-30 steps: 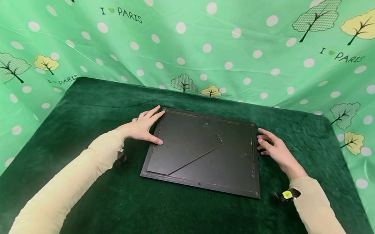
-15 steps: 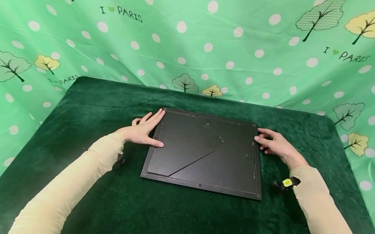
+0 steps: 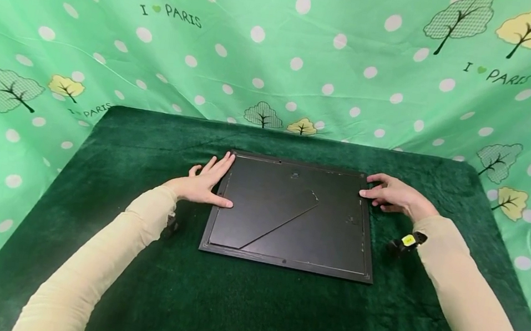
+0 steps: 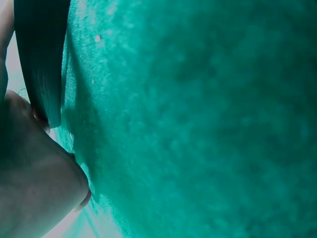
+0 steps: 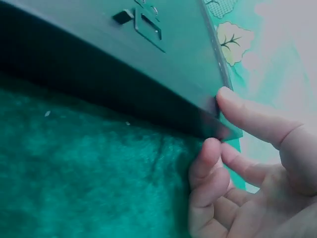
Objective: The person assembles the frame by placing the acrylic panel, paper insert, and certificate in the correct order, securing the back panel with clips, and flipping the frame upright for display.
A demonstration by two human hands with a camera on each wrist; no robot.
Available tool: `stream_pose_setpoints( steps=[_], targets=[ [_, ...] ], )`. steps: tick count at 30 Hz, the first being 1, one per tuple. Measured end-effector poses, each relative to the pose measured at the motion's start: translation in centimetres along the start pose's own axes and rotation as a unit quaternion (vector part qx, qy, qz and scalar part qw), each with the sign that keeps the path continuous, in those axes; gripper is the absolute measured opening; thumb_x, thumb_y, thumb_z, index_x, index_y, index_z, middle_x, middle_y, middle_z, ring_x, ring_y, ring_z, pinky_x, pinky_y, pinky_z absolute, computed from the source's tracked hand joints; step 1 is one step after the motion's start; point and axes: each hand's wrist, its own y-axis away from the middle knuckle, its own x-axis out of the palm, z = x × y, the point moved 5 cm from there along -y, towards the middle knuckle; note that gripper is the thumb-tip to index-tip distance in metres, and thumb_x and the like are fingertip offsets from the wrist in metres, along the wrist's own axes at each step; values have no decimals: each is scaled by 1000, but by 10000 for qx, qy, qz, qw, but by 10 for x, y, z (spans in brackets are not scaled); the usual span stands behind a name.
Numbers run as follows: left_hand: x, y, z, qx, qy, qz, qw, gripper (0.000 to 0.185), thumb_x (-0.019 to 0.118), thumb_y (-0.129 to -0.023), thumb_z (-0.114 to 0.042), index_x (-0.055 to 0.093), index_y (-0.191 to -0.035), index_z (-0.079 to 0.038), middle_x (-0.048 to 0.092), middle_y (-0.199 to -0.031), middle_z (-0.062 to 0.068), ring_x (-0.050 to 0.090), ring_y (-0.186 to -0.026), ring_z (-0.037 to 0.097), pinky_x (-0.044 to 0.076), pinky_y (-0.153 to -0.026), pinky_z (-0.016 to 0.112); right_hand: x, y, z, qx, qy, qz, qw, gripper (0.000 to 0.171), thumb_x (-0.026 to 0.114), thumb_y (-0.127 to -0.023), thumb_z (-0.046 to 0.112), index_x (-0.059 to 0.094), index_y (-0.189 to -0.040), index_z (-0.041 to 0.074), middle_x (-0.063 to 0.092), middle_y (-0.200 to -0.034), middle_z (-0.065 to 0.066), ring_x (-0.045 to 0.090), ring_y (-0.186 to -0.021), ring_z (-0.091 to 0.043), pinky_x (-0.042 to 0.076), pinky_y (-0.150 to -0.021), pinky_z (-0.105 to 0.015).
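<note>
Mostly our left wrist view shows only blurred green cloth. We rest our left hand (image 3: pixel 202 184) flat, fingers straight, along the left edge of the black picture frame (image 3: pixel 291 216), lying face down on the green table (image 3: pixel 149 133). Our right hand (image 3: pixel 394 196) pinches the frame's far right corner.

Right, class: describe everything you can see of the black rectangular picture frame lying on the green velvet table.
The black rectangular picture frame lies flat, back side up, on the dark green velvet table. Its matt backing board carries a folded-flat easel stand running diagonally, small hanger fittings near the far edge and right side, and a thin raised border. The left hand rests along its left edge, fingers straight. The right hand touches the far right corner; the right wrist view shows the thumb on top and fingers curled under that corner.
</note>
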Motion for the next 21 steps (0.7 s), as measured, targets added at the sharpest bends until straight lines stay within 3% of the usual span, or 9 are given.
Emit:
stream_pose_setpoints(
  steps=[6, 8, 13, 21],
  targets=[
    [-1, -1, -2, -3, 40, 41, 10000, 113, 66, -85, -56, -17, -153, -20, -23, -158, 3, -18, -143, 30, -2, -104, 66, 3, 1, 14, 298, 386, -1, 9988, 78, 67, -92, 26, 19, -148, 1, 55, -98, -11, 57, -81, -18, 48, -67, -32],
    [0, -2, 0, 13, 49, 30, 10000, 113, 66, -85, -56, -16, -153, -20, -22, -158, 3, -17, -143, 31, -3, -104, 66, 5, 2, 19, 253, 524, -17, 9983, 74, 65, -93, 23, 19, -146, -1, 55, -89, -9, 57, -77, -18, 49, -67, -32],
    [0, -1, 2, 33, 131, 9, 9999, 113, 65, -85, -56, -17, -153, -20, -22, -158, 3, -19, -143, 30, -4, -104, 66, 11, 4, 27, 12, 884, -80, 9961, 68, 60, -96, 20, 19, -142, -7, 49, -86, -13, 53, -77, -22, 49, -73, -36],
    [2, -2, 1, 49, 207, 52, 9998, 115, 67, -83, -55, -19, -152, -20, -23, -158, 3, -19, -143, 30, -7, -105, 65, 16, 7, 21, -63, 738, -207, 9970, 67, 55, -99, 19, 15, -146, -6, 40, -116, -25, 50, -83, -26, 47, -73, -40]
  ],
)
